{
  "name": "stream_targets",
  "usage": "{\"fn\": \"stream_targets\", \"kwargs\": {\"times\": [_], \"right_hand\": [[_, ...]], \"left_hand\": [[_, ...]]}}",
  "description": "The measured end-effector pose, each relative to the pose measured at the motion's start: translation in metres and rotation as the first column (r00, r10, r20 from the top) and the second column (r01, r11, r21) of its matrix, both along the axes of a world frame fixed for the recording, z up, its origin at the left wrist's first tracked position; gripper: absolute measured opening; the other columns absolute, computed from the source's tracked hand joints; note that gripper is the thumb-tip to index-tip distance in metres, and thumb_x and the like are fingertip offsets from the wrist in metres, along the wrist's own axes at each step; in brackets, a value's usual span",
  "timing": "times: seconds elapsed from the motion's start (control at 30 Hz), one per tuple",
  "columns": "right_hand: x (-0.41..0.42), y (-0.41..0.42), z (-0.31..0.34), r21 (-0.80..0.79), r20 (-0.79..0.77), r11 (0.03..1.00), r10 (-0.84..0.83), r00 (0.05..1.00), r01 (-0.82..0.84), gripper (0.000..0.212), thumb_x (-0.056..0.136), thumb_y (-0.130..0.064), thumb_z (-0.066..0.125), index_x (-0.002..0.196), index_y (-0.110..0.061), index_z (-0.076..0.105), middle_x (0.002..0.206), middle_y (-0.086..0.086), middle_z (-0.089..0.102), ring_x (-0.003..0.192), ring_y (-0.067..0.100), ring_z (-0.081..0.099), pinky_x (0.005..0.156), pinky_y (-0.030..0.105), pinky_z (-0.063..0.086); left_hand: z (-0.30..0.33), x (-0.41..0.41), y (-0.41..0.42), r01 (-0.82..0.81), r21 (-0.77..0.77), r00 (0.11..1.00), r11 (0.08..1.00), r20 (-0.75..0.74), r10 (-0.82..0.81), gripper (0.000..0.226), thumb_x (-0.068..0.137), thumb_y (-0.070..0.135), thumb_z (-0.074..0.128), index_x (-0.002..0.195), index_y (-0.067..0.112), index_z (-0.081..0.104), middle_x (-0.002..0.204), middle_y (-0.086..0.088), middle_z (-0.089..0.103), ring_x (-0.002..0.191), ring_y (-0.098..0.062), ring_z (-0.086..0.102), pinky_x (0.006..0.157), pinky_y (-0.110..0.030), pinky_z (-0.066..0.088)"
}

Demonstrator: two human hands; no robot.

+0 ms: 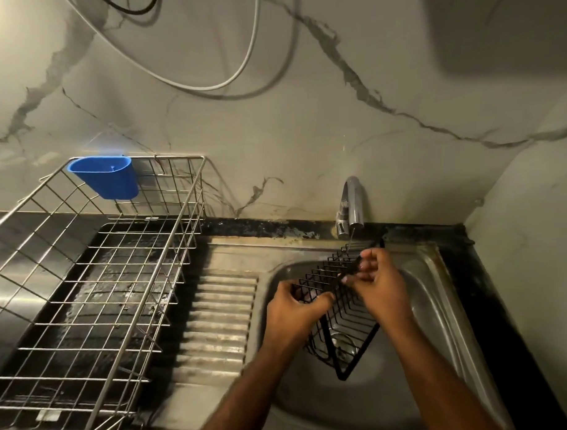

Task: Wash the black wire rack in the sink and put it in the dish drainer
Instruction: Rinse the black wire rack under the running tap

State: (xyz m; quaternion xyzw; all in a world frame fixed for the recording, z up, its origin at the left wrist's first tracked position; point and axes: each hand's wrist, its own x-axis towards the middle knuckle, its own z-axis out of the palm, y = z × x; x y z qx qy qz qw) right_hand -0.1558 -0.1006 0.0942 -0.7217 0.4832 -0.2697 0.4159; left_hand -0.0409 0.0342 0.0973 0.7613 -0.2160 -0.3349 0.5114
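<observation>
The black wire rack (pixel 342 325) hangs tilted over the steel sink (pixel 436 309), its far end under the tap (pixel 352 206), where a thin stream of water falls on it. My left hand (pixel 295 311) grips the rack's near left edge. My right hand (pixel 379 282) has its fingers curled round the wires near the upper edge. The steel wire dish drainer (pixel 95 285) stands to the left of the sink with nothing in its main basket.
A blue plastic cup (pixel 105 177) hangs on the drainer's back rim. A ribbed draining board (pixel 218 320) lies between drainer and sink. Marble-patterned walls close in behind and at the right. A white cable (pixel 238 71) loops on the wall above.
</observation>
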Motion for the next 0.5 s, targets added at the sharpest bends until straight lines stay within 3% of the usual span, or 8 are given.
{"fn": "stream_targets", "kwargs": {"times": [0.07,0.13,0.2,0.27,0.33,0.43,0.5], "right_hand": [[-0.010,-0.011,0.001,-0.182,-0.113,0.982,-0.063,0.992,0.042,0.048,0.083,-0.033,0.076,0.124,-0.023,0.053,0.121,0.001,0.058,0.110,0.018,0.057,0.074,0.024,0.046],[-0.024,-0.029,0.004,-0.332,-0.253,0.940,-0.172,0.952,0.081,0.054,0.086,-0.042,0.071,0.132,-0.022,0.051,0.135,0.014,0.053,0.124,0.032,0.051,0.088,0.045,0.051],[-0.034,-0.040,0.016,-0.308,-0.361,0.951,-0.145,0.921,0.029,0.065,0.087,-0.045,0.069,0.143,-0.021,0.046,0.147,0.020,0.043,0.135,0.040,0.041,0.103,0.055,0.042],[-0.039,-0.044,0.030,-0.159,-0.377,0.987,-0.030,0.926,-0.033,0.064,0.092,-0.040,0.065,0.148,-0.019,0.042,0.150,0.017,0.042,0.137,0.036,0.040,0.101,0.040,0.038],[-0.039,-0.046,0.036,-0.046,-0.309,0.998,0.026,0.951,-0.042,0.059,0.097,-0.033,0.061,0.151,-0.021,0.039,0.144,0.013,0.049,0.130,0.031,0.047,0.087,0.028,0.035],[-0.045,-0.054,0.030,-0.013,-0.287,0.994,0.102,0.952,-0.111,0.062,0.099,-0.029,0.059,0.154,-0.033,0.030,0.127,-0.001,0.055,0.108,0.018,0.061,0.079,0.022,0.042],[-0.053,-0.061,0.022,0.118,-0.243,0.983,0.163,0.956,-0.137,0.068,0.096,-0.036,0.061,0.152,-0.045,0.024,0.132,-0.001,0.057,0.103,0.014,0.065,0.083,0.029,0.053]], "left_hand": [[-0.002,0.011,0.004,0.005,0.002,0.995,1.000,-0.101,-0.005,0.047,0.072,0.054,0.080,0.109,0.026,0.070,0.101,0.006,0.076,0.095,-0.012,0.072,0.086,-0.038,0.060],[-0.002,0.023,0.006,0.031,-0.035,0.977,0.999,-0.209,-0.038,0.042,0.076,0.054,0.078,0.105,0.024,0.075,0.098,-0.002,0.077,0.094,-0.021,0.073,0.085,-0.045,0.057],[0.003,0.032,0.008,0.045,-0.098,0.956,0.994,-0.285,-0.072,0.044,0.077,0.053,0.076,0.106,0.020,0.076,0.100,-0.008,0.078,0.093,-0.026,0.073,0.086,-0.048,0.057],[0.009,0.037,0.006,0.053,-0.131,0.942,0.990,-0.323,-0.093,0.047,0.082,0.052,0.073,0.112,0.017,0.075,0.104,-0.011,0.078,0.095,-0.027,0.074,0.082,-0.042,0.060],[0.016,0.040,0.003,0.049,-0.120,0.928,0.992,-0.361,-0.089,0.047,0.088,0.052,0.068,0.115,0.014,0.073,0.107,-0.015,0.077,0.093,-0.027,0.074,0.075,-0.037,0.059],[0.022,0.044,-0.001,0.039,-0.091,0.900,0.995,-0.429,-0.074,0.046,0.093,0.052,0.059,0.112,0.012,0.072,0.108,-0.018,0.076,0.089,-0.028,0.072,0.063,-0.029,0.057],[0.026,0.046,-0.002,0.015,-0.080,0.871,0.997,-0.488,-0.053,0.047,0.098,0.051,0.051,0.108,0.009,0.069,0.105,-0.020,0.074,0.089,-0.031,0.069,0.054,-0.024,0.057]]}}
